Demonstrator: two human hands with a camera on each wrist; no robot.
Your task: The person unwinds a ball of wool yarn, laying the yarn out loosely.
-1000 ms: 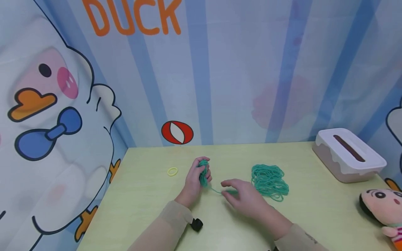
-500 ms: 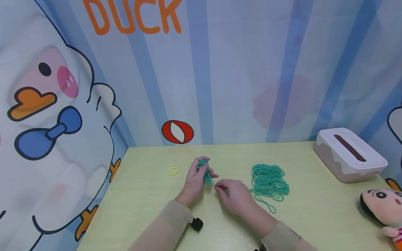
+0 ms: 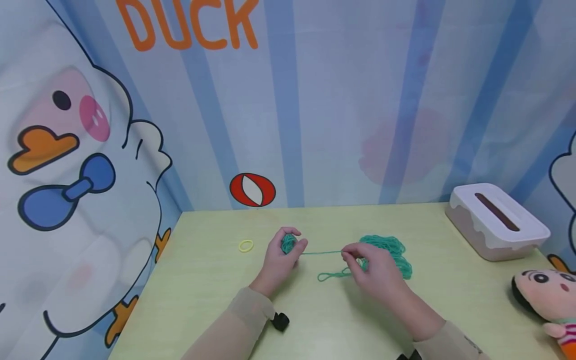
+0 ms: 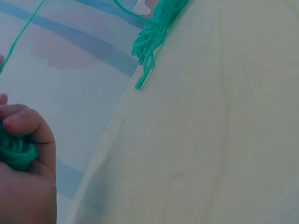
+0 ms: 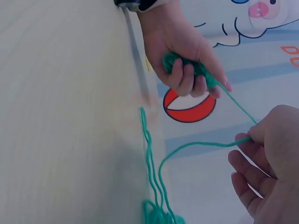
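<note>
A small wound bundle of green yarn [image 3: 288, 243] sits in my left hand [image 3: 278, 260], whose fingers curl round it. In the right wrist view the same bundle [image 5: 189, 67] shows between palm and fingers. My right hand [image 3: 377, 270] pinches a single strand [image 3: 321, 253] between thumb and forefinger, and this strand runs straight across to the left hand. Behind the right hand lies a loose pile of green yarn [image 3: 390, 247] on the table, partly hidden by it. From the pile a loop of yarn [image 3: 330, 276] stretches left over the tabletop.
A yellow ring [image 3: 245, 245] lies on the table [image 3: 211, 300] left of the left hand. At the back right stands a white-topped tissue box [image 3: 497, 220]. A doll [image 3: 546, 297] lies at the right edge. A printed curtain [image 3: 333, 110] hangs behind the table.
My right hand closed on the strand near the left hand, then moved right, drawing it straight. A yarn loop now lies left of the right hand. The left hand turned slightly around its bundle.
</note>
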